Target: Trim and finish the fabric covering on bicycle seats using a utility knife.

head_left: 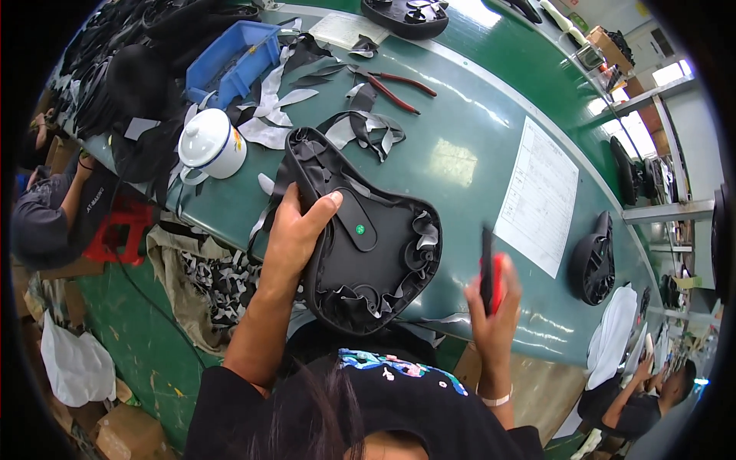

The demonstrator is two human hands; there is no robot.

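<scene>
A black bicycle saddle (pixel 349 268) lies with its underside up at the near edge of the table, its narrow nose pointing away from me. Gathered black cover material is folded in around its rim, and a small green round sticker marks a long raised piece in the middle. My left hand (pixel 300 224) grips the saddle's left side, thumb over the rim. To the right of the saddle, apart from it, my right hand (pixel 494 303) is closed round a red and black utility knife (pixel 487 268). Motion blurs this tool, its dark end pointing away from me.
Red-handled pliers (pixel 395 88), black and white fabric scraps (pixel 268 107), a blue bin (pixel 234 61) and a lidded white enamel mug (pixel 213 146) stand beyond. A printed sheet (pixel 537 195) and another saddle (pixel 593 261) lie right. Two people sit at the sides.
</scene>
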